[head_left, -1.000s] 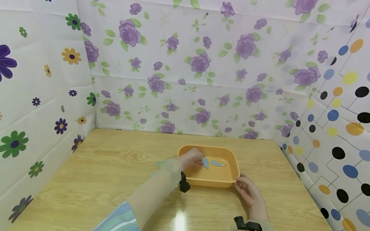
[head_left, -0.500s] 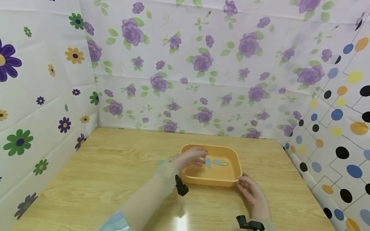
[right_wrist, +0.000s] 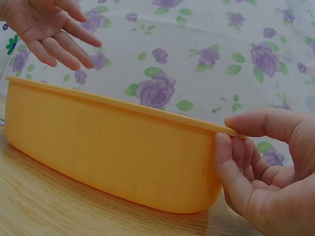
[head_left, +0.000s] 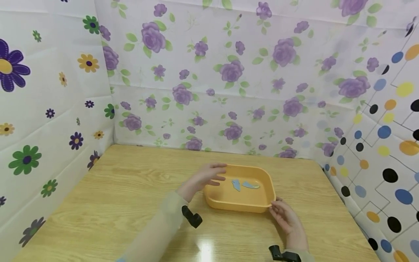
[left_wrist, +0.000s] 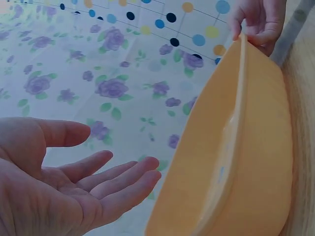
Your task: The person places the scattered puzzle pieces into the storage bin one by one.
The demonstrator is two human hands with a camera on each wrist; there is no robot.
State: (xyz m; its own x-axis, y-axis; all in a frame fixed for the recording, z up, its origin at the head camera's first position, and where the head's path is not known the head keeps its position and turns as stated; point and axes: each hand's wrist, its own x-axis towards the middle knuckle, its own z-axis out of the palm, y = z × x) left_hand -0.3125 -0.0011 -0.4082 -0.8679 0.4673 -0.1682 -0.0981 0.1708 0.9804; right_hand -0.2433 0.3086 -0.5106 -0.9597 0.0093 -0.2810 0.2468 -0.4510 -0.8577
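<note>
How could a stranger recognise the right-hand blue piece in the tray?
On the wood-grain table stands an orange tray. Inside, just right of its blue neighbour, lies a slim blue piece, set apart by its pale yellowish tip.

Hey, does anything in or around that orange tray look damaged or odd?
Only the two irregular blue pieces inside the orange tray: they look like fragments, though I can't tell whether anything broke. Nothing looks spilled.

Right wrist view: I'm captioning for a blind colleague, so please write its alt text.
A person's right-hand grip pinches the rim of a yellow-orange plastic-looking tray with rounded corners on a wood-grain tabletop. Near the tray's far end, the left-hand grip hovers open before a white sheet with purple roses.
</note>
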